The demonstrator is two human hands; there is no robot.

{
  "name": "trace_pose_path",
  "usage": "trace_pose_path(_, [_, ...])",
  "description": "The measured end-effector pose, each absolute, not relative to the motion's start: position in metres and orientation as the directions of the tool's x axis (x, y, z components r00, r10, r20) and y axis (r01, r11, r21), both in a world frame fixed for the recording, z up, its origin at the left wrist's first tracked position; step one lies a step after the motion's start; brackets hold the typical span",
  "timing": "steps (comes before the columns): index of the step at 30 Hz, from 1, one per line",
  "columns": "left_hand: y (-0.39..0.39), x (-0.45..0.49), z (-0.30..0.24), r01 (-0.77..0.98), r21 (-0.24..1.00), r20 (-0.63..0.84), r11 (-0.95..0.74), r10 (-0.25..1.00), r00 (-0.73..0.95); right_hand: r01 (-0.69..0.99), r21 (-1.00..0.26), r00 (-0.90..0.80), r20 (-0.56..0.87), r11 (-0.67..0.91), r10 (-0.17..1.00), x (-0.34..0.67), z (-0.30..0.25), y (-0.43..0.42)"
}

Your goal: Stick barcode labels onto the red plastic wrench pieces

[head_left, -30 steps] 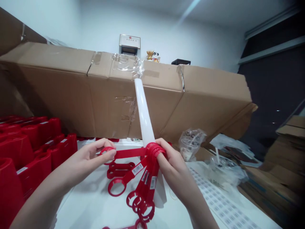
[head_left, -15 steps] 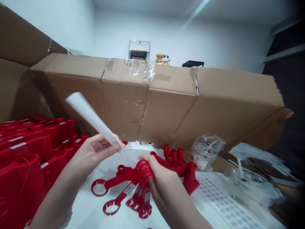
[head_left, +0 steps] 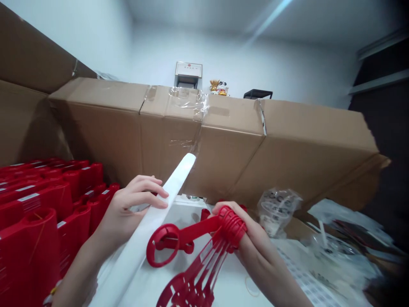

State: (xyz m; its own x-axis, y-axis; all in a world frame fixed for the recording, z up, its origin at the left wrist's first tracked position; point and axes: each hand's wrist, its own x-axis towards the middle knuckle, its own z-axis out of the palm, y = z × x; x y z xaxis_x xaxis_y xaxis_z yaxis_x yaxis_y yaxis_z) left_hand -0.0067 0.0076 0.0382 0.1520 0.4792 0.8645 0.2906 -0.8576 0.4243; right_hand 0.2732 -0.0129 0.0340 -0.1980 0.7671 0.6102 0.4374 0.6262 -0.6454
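My left hand (head_left: 140, 202) grips a long white strip (head_left: 153, 219), perhaps folded paper or film, with fingers over its front and the thumb behind. The strip slants from lower left to upper right. My right hand (head_left: 249, 230) is closed at a bunch of red ring-ended straps (head_left: 231, 228). Their upper rings are stacked around or against its fingers; which fingers is hidden. One strap sticks out to the left with its large ring (head_left: 162, 246) in front of the strip. Several others hang down, their lower rings (head_left: 188, 290) cut by the bottom edge.
Red rolled pieces with labels (head_left: 38, 230) stand in rows at the left. Behind the white table (head_left: 236, 281) rises a cardboard wall (head_left: 166, 136). To the right are a bagged plastic cup (head_left: 276, 211), a label sheet (head_left: 306, 275) and another bagged cup (head_left: 335, 251).
The white strip has swung from leaning up-left to leaning up-right and comes nearer. My right hand has moved right with the red straps, which now hang and spread downward.
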Motion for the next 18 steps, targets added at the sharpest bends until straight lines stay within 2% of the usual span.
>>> trace_pose_path(3, [0.012,-0.002,0.034,0.291,0.455,0.854,-0.842,0.505,0.127,0.441,-0.675,-0.222,0.557,0.592,0.8,0.273,0.038,-0.011])
trace_pose_path(6, [0.015,0.001,0.029,0.262,0.61,0.783,-0.748,0.619,-0.061,0.447,-0.678,-0.205,0.558,0.584,0.804,0.278,0.047,-0.01])
trace_pose_path(8, [0.017,0.003,0.027,0.196,0.702,0.71,-0.684,0.694,-0.122,0.452,-0.671,-0.153,0.591,0.588,0.792,0.287,0.053,-0.011])
trace_pose_path(14, [0.032,0.011,0.019,0.054,0.839,0.544,-0.541,0.834,-0.089,0.612,-0.567,0.0,0.697,0.551,0.717,0.323,0.06,-0.003])
trace_pose_path(16, [0.033,0.016,0.015,0.031,0.869,0.494,-0.493,0.866,-0.072,0.685,-0.542,-0.019,0.654,0.486,0.756,0.329,0.055,0.006])
trace_pose_path(18, [0.029,0.023,0.012,0.026,0.883,0.469,-0.468,0.882,-0.04,0.765,-0.514,-0.054,0.551,0.389,0.833,0.331,0.048,0.014])
